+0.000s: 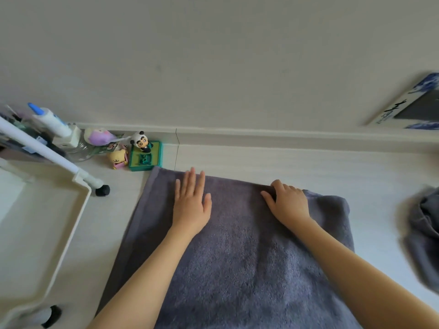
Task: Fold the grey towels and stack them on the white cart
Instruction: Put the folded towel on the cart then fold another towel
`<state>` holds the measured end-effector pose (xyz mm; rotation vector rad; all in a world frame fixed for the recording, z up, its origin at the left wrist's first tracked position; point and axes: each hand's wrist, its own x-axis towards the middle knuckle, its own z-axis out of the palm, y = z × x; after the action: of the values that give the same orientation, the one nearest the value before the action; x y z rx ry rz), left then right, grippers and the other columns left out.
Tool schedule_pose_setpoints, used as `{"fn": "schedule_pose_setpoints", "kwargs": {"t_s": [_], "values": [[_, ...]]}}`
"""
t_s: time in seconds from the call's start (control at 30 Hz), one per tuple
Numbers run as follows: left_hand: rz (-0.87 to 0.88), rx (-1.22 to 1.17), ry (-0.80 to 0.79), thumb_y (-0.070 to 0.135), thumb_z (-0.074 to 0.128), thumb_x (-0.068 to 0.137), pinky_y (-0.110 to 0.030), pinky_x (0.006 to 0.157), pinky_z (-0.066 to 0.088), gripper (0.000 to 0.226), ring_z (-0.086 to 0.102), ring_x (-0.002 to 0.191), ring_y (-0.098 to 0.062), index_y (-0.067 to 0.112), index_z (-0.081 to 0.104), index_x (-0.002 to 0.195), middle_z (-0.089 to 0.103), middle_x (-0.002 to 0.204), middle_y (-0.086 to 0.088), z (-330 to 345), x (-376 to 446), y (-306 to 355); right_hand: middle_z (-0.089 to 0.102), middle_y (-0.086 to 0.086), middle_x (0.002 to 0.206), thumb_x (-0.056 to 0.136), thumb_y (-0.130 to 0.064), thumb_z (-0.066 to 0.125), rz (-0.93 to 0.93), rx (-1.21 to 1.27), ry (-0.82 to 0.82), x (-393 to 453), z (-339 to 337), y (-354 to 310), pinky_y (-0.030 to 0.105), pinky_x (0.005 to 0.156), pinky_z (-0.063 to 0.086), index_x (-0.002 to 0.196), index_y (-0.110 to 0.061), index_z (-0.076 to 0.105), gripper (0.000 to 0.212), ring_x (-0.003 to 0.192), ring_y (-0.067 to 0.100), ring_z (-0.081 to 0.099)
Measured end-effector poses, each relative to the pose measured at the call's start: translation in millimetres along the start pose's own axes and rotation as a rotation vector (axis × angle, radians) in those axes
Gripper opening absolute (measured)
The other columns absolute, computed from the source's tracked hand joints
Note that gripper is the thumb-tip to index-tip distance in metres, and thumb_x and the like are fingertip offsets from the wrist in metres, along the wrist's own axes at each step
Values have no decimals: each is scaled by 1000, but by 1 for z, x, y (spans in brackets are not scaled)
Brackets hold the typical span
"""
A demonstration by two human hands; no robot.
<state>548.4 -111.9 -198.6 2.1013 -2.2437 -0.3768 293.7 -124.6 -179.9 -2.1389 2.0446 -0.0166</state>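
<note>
Grey towel (237,252) fills the frame's centre; left hand (191,205) presses it flat-fingered, right hand (288,203) grips its far fold, cart (78,210) at left.

Soft, even daylight, faint shadows; wide-angle bending and blur toward edges.

The towel (237,245) lies on the floor (308,167), cart (78,210) left, second towel (425,233) right.
</note>
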Motion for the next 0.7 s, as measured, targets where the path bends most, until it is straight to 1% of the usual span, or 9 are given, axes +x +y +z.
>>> {"fn": "schedule_pose_setpoints", "kwargs": {"t_s": [0.07,0.17,0.23,0.3,0.37,0.43,0.5,0.6,0.7], "values": [[122,89,-43,55,1,89,-50,115,-11,66,-10,146,-26,27,-6,149,-11,157,-4,8,-5,8,66,3,87,95,-50,37,-11,0,-7,-9,0,14,34,66,39,93,-15,47,36,80,28,62],[65,190,-83,55,2,89,-54,114,-8,68,-9,146,-28,28,-3,150,-7,159,-5,11,-6,13,66,3,79,95,-56,29,35,-52,-97,-20,-10,48,31,59,38,84,-20,43,40,76,27,62],[13,228,-119,49,14,94,-55,114,-11,66,-11,145,-29,20,-3,151,-9,159,-10,1,-3,20,64,0,74,94,-61,23,27,-109,-198,-19,-24,66,29,59,38,81,-22,51,49,76,23,61],[17,254,-117,38,28,96,-51,112,-16,69,-16,144,-31,9,-2,150,-12,157,-16,-8,3,43,62,-3,73,91,-66,17,27,-144,-295,-17,-37,85,28,59,39,84,-27,62,59,77,20,60],[146,136,-127,31,30,97,-46,113,-17,68,-22,143,-29,10,-6,150,-19,156,-16,-7,1,77,64,-3,81,88,-70,14,52,-169,-395,-16,-44,102,29,64,39,96,-33,66,65,80,20,58],[284,36,-171,40,23,99,-48,114,-16,63,-24,142,-26,23,-10,150,-22,156,-9,6,-7,103,67,-1,92,84,-75,12,83,-146,-488,-14,-46,114,29,68,39,103,-31,68,74,86,20,58],[298,116,-174,56,9,94,-54,113,-15,63,-22,143,-27,31,-12,149,-20,156,-5,21,-12,112,69,-1,97,81,-78,11,117,-124,-551,-12,-50,124,29,70,39,99,-27,70,80,90,20,59],[241,205,-130,63,-5,85,-56,112,-14,69,-19,144,-28,33,-15,147,-17,157,-5,32,-10,109,67,-1,86,81,-78,7,137,-157,-554,-15,-58,141,30,73,38,88,-21,70,85,84,18,57],[241,199,-118,64,-7,83,-55,113,-13,69,-19,144,-27,35,-16,145,-16,158,-6,36,-12,113,64,-2,77,84,-75,5,98,-251,-478,-16,-59,150,30,74,38,79,-20,66,83,82,19,58]]}}
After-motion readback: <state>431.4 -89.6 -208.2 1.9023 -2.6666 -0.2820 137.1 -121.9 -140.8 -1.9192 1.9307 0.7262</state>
